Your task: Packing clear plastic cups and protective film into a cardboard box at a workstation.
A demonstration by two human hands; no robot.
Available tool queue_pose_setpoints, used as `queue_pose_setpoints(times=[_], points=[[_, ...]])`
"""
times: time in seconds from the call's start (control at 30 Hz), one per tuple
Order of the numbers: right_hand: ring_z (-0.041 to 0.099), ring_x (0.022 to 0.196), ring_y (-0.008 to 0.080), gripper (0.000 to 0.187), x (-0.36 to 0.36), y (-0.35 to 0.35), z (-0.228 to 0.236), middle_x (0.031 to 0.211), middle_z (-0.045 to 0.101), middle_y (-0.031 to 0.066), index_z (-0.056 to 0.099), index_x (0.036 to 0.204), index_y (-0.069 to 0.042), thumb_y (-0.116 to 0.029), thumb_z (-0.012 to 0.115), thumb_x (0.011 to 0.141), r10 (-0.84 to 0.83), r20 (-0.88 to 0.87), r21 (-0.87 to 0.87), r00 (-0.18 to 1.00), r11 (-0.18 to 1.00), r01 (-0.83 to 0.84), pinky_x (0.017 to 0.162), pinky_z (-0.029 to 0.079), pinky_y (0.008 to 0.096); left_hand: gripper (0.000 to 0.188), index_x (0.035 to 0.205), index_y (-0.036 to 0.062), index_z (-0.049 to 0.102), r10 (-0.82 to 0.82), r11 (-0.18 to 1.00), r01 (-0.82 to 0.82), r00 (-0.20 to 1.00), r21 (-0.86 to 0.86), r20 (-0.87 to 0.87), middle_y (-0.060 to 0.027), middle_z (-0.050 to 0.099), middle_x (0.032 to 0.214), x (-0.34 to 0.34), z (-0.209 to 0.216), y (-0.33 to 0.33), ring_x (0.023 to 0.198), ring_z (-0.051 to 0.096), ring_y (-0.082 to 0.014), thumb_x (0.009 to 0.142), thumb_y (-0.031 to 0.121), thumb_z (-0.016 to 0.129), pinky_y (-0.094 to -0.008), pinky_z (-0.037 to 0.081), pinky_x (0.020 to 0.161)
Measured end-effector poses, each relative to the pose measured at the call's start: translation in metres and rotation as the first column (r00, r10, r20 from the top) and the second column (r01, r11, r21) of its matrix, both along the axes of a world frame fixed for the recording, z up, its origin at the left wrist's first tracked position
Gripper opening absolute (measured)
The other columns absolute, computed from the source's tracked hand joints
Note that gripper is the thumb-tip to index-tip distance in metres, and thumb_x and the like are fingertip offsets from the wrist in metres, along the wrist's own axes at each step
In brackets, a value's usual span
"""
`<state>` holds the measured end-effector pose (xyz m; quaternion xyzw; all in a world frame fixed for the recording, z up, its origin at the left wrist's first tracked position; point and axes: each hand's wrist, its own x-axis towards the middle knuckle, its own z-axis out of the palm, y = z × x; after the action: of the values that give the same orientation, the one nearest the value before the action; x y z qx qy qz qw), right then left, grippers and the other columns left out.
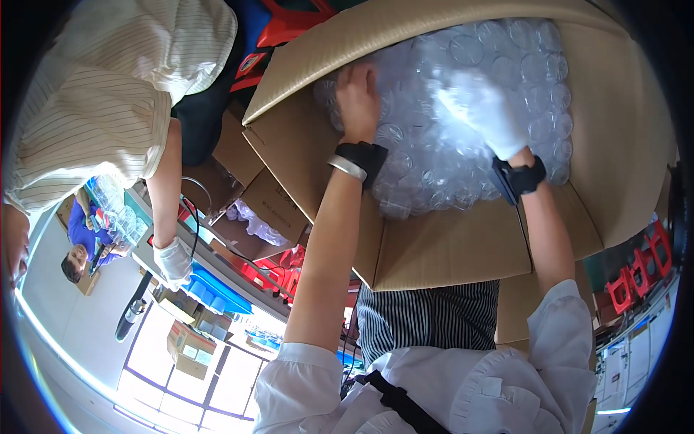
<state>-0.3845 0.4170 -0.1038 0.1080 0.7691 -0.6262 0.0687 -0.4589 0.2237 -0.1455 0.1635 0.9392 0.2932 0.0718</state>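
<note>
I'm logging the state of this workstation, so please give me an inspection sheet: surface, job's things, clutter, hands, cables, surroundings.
Surface: open cardboard box; what supports it cannot be made out.
Job's things: clear round plastic containers, closely packed inside the box.
Clutter: blue tray and another cardboard box at left; red stools at right.
Hands: left hand bare, at the containers' left side; right hand white-gloved, blurred, over the containers. Grip unclear for both.
Cables: black cable hanging by the right wristband.
Surroundings: co-worker in a striped shirt at left; bright windows beyond.
</note>
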Motion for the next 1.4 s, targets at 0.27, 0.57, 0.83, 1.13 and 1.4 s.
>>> queue_pose_setpoints(times=[0.27,0.57,0.83,1.13,1.4], points=[[0.06,0.077,0.0163,0.026,-0.047,-0.009,-0.01,0.086,0.064,0.0075,0.057,0.102,-0.003,-0.013,0.057,0.078,0.134,-0.026,0.029,0.991,0.991,-0.134,0.07,0.047,0.027,0.012,0.083,0.0021,0.06,0.039,0.904,-0.129,0.974,0.407,0.221,-0.0131,0.06,0.078,-0.002,0.048,0.024,0.072,0.059,-0.0275,0.074,-0.001,0.053,-0.0319,0.046,0.066],[0.056,0.085,0.0115,0.022,-0.028,0.022,0.025,0.094,0.061,0.0044,0.058,0.098,-0.001,-0.008,0.058,0.077,0.033,0.068,-0.312,0.997,0.95,-0.01,0.073,0.044,0.0233,0.014,0.083,0.0012,0.06,-0.111,0.988,0.109,0.994,-0.11,-0.015,-0.013,0.057,0.081,0.029,-0.011,-0.009,0.079,0.053,-0.0309,0.07,0.001,0.06,-0.039,0.043,0.073],[0.058,0.077,0.0142,0.022,-0.024,-0.011,0.028,0.087,0.061,0.0027,0.057,0.099,-0.004,-0.006,0.059,0.078,0.123,-0.114,-0.01,0.986,0.992,-0.125,0.067,0.047,0.0259,0.014,0.088,0.0008,0.06,0.157,0.93,-0.283,0.881,0.232,0.446,-0.0134,0.058,0.085,0.019,0.041,-0.002,0.076,0.055,-0.027,0.074,0.002,0.059,-0.0323,0.045,0.07],[0.059,0.081,0.0209,0.031,-0.024,-0.001,-0.01,0.093,0.062,0.0056,0.056,0.106,-0.009,-0.008,0.058,0.075,0.141,-0.049,-0.218,0.989,0.965,-0.148,0.072,0.047,0.0264,0.015,0.09,0.0017,0.06,0.278,0.893,-0.395,0.86,0.214,0.428,-0.015,0.057,0.095,0.031,0.051,-0.012,0.081,0.056,-0.0273,0.075,0.002,0.057,-0.0317,0.045,0.075],[0.057,0.089,0.0142,0.032,0.004,0.023,-0.025,0.103,0.06,-0.0007,0.058,0.108,-0.013,-0.008,0.057,0.077,0.466,-0.202,0.794,0.862,0.593,-0.135,0.076,0.048,0.0247,0.04,0.107,0.003,0.053,-0.164,0.982,0.181,0.961,-0.058,0.223,-0.0196,0.048,0.109,0.119,0.01,-0.018,0.101,0.045,-0.0341,0.068,-0.004,0.057,-0.0401,0.039,0.087]])
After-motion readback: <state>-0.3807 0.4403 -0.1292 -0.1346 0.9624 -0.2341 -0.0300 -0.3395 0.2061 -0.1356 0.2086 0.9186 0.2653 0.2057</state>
